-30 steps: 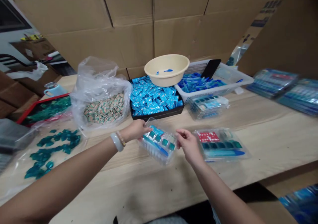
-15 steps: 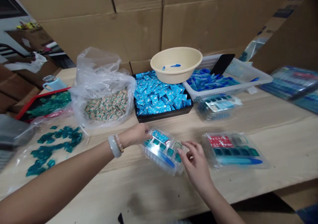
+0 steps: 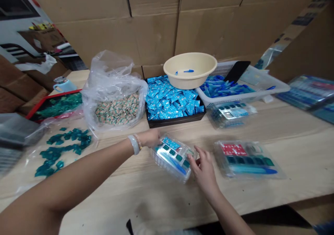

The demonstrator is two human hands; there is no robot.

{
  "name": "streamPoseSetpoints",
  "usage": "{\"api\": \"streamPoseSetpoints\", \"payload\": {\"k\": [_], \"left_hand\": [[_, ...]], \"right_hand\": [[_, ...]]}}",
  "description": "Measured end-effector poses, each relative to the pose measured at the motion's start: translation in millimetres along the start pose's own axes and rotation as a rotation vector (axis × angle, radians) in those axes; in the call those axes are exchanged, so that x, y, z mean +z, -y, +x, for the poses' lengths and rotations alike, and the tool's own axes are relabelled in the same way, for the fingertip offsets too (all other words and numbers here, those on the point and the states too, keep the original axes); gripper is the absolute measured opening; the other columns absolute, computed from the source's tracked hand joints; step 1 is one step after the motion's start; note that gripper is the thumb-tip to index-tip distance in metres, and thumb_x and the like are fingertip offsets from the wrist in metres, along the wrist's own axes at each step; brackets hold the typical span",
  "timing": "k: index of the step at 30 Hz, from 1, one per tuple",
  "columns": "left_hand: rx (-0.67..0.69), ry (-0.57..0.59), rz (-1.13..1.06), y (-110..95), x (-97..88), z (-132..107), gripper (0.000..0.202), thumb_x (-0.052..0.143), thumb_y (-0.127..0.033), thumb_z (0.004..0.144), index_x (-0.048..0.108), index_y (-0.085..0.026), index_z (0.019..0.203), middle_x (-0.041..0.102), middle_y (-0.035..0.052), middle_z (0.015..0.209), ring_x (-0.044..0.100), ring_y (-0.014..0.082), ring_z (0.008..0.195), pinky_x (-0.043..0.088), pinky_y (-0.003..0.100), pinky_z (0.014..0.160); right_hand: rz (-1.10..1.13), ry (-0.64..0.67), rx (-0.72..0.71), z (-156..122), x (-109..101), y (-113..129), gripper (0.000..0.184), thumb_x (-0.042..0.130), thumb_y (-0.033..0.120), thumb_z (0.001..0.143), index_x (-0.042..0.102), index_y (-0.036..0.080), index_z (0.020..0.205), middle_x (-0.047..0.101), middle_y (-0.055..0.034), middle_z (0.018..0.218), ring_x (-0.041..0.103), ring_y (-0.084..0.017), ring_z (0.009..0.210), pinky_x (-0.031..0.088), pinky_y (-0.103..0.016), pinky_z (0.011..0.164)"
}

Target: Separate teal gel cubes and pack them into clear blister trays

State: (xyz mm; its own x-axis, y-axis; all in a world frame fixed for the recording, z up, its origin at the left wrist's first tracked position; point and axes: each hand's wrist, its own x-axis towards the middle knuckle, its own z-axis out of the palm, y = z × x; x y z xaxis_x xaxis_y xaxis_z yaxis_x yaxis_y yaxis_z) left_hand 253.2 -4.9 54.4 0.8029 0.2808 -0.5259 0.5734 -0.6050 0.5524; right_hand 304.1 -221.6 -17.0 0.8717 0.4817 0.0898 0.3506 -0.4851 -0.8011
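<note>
A clear plastic blister case (image 3: 171,163) lies at a slant on the table in front of me. Inside it are a blue packet, a row of dark teal squares and a long blue piece. My left hand (image 3: 150,137), with bangles at the wrist, is closed on the case's upper left corner; its fingertips are partly hidden. At the right edge, my right hand (image 3: 206,170) holds the case between thumb and fingers. To the right lies another filled case (image 3: 247,160), with a red packet, teal squares and a blue piece.
Behind stand a clear bag of small patterned packets (image 3: 117,108), a black box of blue packets (image 3: 174,101), a cream basin (image 3: 190,80) and a white basket (image 3: 271,87) of blue pieces. Teal pieces (image 3: 50,155) lie on plastic at left. Stacked cases (image 3: 229,113) sit before the basket.
The whole view has shifted a little, so things appear farther right. Both hands stay at the same case; the right fingers have come in slightly over its edge.
</note>
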Motion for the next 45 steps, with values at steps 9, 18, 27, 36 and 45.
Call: {"api": "streamPoseSetpoints", "payload": {"k": [9,18,27,36,45], "left_hand": [[0.083,-0.15,-0.286,3,4.8,-26,0.043,0.059,-0.038,0.064,0.048,-0.013,0.097,0.053,0.0007,0.076,0.049,0.0116,0.063,0.037,0.022,0.053],[0.084,0.118,-0.849,-2,-1.2,-33,0.046,0.067,-0.027,0.062,0.044,-0.015,0.101,0.056,0.0042,0.091,0.055,0.0118,0.074,0.042,0.024,0.063],[0.133,0.162,-1.172,-16,-3.4,-35,0.034,0.061,-0.02,0.071,0.05,-0.016,0.103,0.057,0.0061,0.099,0.058,0.0108,0.076,0.046,0.025,0.068],[0.249,0.062,-1.122,-123,24.9,-21,0.035,0.052,-0.013,0.077,0.04,-0.014,0.109,0.055,0.0095,0.1,0.057,0.0104,0.074,0.047,0.023,0.062],[0.416,-0.08,-0.166,-154,130.7,-3,0.088,0.065,-0.04,0.062,0.017,-0.015,0.131,0.013,0.0205,0.138,0.012,0.0363,0.127,0.023,0.048,0.1]], "right_hand": [[0.136,-0.094,-0.044,-20,19,-24,0.043,0.038,0.038,0.083,0.043,0.013,0.118,0.049,-0.0136,0.11,0.045,-0.023,0.104,0.039,-0.041,0.086],[0.148,-0.111,-0.086,-16,9,-16,0.03,0.036,0.034,0.085,0.054,0.017,0.102,0.05,-0.0099,0.098,0.048,-0.02,0.096,0.04,-0.041,0.084],[0.726,0.039,0.262,29,-45,38,0.04,0.052,0.046,0.072,0.053,0.02,0.102,0.063,-0.0073,0.09,0.059,-0.022,0.081,0.048,-0.036,0.066],[0.786,-0.092,0.337,85,-152,30,0.025,0.071,0.03,0.055,0.059,0.021,0.076,0.062,0.0036,0.063,0.055,-0.011,0.05,0.043,-0.024,0.048],[0.116,-0.014,0.285,94,-188,-82,0.026,0.069,0.038,0.055,0.065,0.013,0.064,0.061,-0.0014,0.058,0.049,-0.01,0.052,0.036,-0.022,0.047]]}}
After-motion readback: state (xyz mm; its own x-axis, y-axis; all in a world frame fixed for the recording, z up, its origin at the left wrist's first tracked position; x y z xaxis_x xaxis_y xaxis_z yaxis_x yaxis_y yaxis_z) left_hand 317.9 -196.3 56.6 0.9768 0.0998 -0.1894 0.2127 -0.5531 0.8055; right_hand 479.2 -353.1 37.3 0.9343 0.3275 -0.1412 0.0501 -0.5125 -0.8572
